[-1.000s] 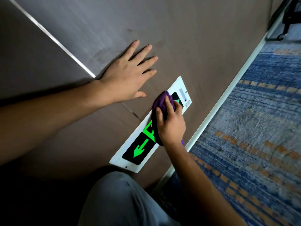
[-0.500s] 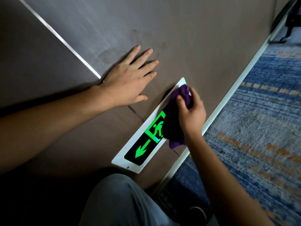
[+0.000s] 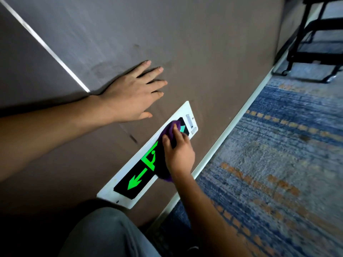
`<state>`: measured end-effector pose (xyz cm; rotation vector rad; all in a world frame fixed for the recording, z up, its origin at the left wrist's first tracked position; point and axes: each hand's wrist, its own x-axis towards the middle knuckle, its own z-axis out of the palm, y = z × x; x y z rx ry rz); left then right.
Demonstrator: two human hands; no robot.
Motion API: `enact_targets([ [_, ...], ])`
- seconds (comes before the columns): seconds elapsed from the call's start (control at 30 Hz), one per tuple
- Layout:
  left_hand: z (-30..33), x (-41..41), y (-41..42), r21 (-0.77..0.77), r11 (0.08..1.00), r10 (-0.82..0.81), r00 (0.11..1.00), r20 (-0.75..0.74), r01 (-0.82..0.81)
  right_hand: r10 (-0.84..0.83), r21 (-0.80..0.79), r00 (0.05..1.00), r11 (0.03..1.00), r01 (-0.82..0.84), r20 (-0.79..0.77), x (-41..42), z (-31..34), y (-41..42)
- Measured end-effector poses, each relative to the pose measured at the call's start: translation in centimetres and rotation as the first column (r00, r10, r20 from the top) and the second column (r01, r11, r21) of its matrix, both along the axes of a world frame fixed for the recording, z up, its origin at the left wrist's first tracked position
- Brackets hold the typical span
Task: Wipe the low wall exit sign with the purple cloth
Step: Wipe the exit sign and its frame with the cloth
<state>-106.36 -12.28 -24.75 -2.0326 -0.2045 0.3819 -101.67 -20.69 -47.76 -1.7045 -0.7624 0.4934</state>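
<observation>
The exit sign (image 3: 130,184) is a long white-framed panel set low in the brown wall, with a black face, a green arrow and a green running figure. My right hand (image 3: 178,154) presses the purple cloth (image 3: 169,131) against the sign's middle and covers part of the figure. The cloth shows above my fingers and a bit below my wrist. My left hand (image 3: 131,95) lies flat on the wall above the sign, fingers spread, holding nothing.
A white baseboard (image 3: 228,134) runs along the wall's foot beside a blue and orange patterned carpet (image 3: 278,164). A black wheeled frame (image 3: 313,41) stands at the top right. My grey-trousered knee (image 3: 104,236) is at the bottom.
My right hand has slid the cloth back from the sign's right end toward its middle, so the white end with the small fittings shows again. My left hand has stayed flat on the wall.
</observation>
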Motion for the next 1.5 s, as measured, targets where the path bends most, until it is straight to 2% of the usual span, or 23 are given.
enact_targets([
  [0.17,-0.2,0.1,0.3,0.015,1.000,0.011,1.000,-0.025,-0.011,0.010,0.040,1.000,0.999,-0.009,-0.018,0.3,-0.3,-0.7],
  [0.3,-0.1,0.0,0.3,0.031,0.999,-0.012,1.000,-0.021,0.013,-0.100,0.115,0.990,0.987,0.111,-0.101,5.2,1.7,0.9],
  [0.37,-0.1,0.0,0.2,0.044,0.999,-0.013,1.000,-0.028,0.014,-0.127,0.090,0.982,0.986,0.140,-0.139,7.8,2.5,2.3],
  [0.43,-0.2,0.1,0.2,0.045,0.999,-0.007,0.999,-0.034,0.009,-0.087,0.046,0.984,0.994,0.095,-0.154,9.3,3.0,3.5],
  [0.53,-0.2,0.0,0.3,0.057,0.998,-0.004,0.999,-0.043,0.006,0.017,0.009,0.997,1.000,-0.017,-0.078,8.6,3.2,4.4],
  [0.83,-0.1,0.2,-0.2,0.025,0.999,0.030,0.999,-0.044,-0.029,0.083,-0.001,0.977,0.996,-0.085,0.195,-3.6,0.9,-1.4],
  [0.97,0.1,-1.1,-0.8,-0.008,0.999,0.039,0.998,-0.053,-0.040,0.100,0.015,0.962,0.994,-0.108,0.253,-1.1,1.8,-1.6],
  [1.0,0.0,-1.7,-1.0,-0.015,0.999,0.044,0.998,-0.051,-0.045,0.069,0.047,0.968,0.995,-0.082,0.242,0.2,2.0,-1.6],
  [1.07,-0.1,-3.0,-1.5,-0.057,0.997,0.057,0.998,-0.032,-0.059,-0.035,0.101,0.993,0.995,0.023,0.114,2.9,2.1,-1.1],
  [1.17,-0.4,-5.7,-2.7,-0.124,0.991,0.049,0.999,0.008,-0.048,-0.102,0.070,0.993,0.992,0.107,-0.065,5.5,2.3,-0.1],
  [1.37,-0.6,-7.5,-3.5,-0.037,0.995,0.089,0.992,-0.091,-0.093,0.121,-0.070,0.993,0.990,-0.120,0.013,3.5,2.5,0.1],
  [1.5,-1.2,-7.7,-3.2,0.035,0.998,0.059,0.991,-0.122,-0.055,0.093,-0.098,0.994,0.991,-0.087,0.064,0.8,2.5,-0.6],
])
